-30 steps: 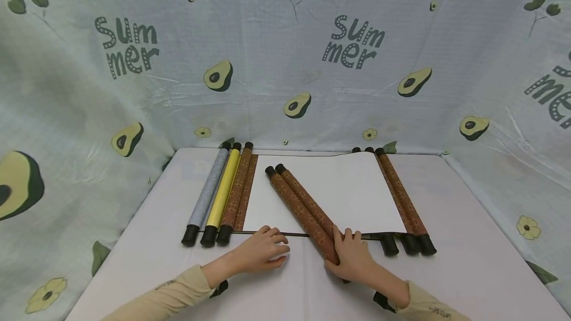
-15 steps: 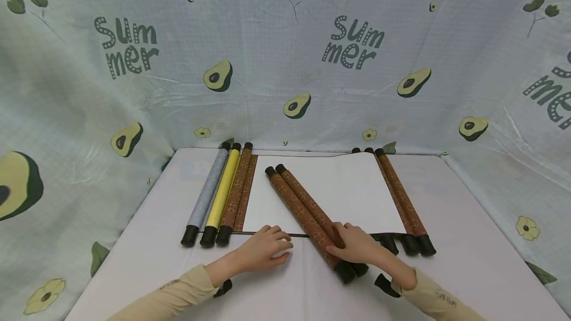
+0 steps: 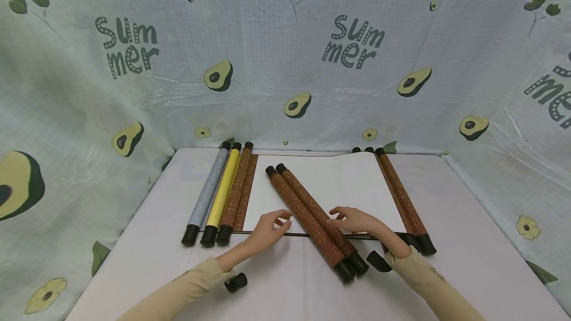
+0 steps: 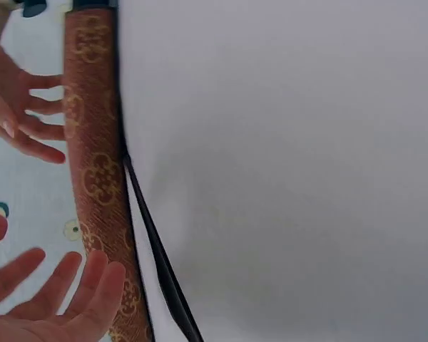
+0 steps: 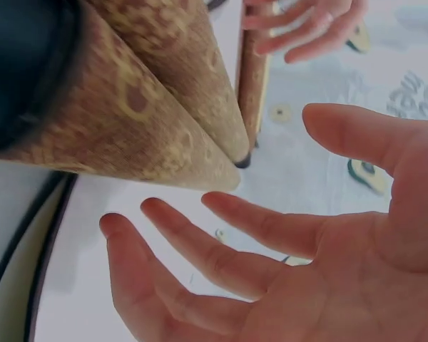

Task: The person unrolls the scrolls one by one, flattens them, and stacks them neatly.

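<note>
Two brown patterned scrolls (image 3: 308, 214) with black end caps lie side by side, slanting across a white unrolled sheet (image 3: 348, 182). Just left of them is my left hand (image 3: 269, 228), fingers loosely bent and holding nothing. My right hand (image 3: 357, 221) hovers at the right-hand scroll (image 3: 322, 216); in the head view its thumb overlaps that scroll's edge. The right wrist view shows the right hand (image 5: 292, 263) spread, with nothing in its grasp, beside the brown scrolls (image 5: 157, 121). One brown scroll (image 4: 96, 128) runs past the left fingers in the left wrist view.
At the sheet's left side lie a grey roll (image 3: 208, 187), a yellow roll (image 3: 224, 189) and a brown roll (image 3: 237, 187). Another brown roll (image 3: 401, 194) lies along its right side. Patterned cloth (image 3: 267, 38) hangs behind the white table (image 3: 285, 296).
My right hand has let go of the near part of the brown scrolls and drawn up and away. My left hand has moved forward. The scrolls have stayed nearly in place.
</note>
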Demonstrator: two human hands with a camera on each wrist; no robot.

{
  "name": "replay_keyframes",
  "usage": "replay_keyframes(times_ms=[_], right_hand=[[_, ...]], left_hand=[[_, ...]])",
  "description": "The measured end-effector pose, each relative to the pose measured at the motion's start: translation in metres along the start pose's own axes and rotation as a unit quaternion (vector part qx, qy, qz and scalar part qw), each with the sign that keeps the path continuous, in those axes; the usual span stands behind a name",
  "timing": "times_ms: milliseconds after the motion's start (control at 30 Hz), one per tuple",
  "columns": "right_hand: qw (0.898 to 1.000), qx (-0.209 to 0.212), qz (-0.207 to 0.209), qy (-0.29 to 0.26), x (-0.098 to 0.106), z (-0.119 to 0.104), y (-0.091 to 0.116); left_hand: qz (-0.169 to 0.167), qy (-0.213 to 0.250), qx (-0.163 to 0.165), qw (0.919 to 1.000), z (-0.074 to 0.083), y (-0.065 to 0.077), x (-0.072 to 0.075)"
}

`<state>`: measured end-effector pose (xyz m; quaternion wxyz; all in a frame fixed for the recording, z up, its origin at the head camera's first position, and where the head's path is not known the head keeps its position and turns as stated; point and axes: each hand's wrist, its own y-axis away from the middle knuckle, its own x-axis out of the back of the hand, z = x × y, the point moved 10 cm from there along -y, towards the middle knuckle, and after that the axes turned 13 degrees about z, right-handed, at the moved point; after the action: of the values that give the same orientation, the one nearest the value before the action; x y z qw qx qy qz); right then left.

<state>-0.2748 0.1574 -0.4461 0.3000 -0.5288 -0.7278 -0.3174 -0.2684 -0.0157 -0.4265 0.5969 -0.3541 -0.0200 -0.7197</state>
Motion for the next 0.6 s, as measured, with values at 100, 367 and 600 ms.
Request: replay_keyframes(times_ms=[100, 367, 600], right_hand=[[0.997, -0.043, -0.024, -0.06, 0.001, 0.008, -0.008], [0.975, -0.094, -0.061, -0.194, 0.004, 0.02, -0.029], [0.956, -0.128, -0.086, -0.248, -0.002, 0.024, -0.044]], left_hand=[[0.017, 0.08, 0.087, 0.9928, -0.012, -0.005, -0.001], [0.029, 0.308, 0.313, 0.8979, -0.047, -0.001, -0.017], [0.062, 0.424, 0.412, 0.804, -0.062, 0.006, -0.028]])
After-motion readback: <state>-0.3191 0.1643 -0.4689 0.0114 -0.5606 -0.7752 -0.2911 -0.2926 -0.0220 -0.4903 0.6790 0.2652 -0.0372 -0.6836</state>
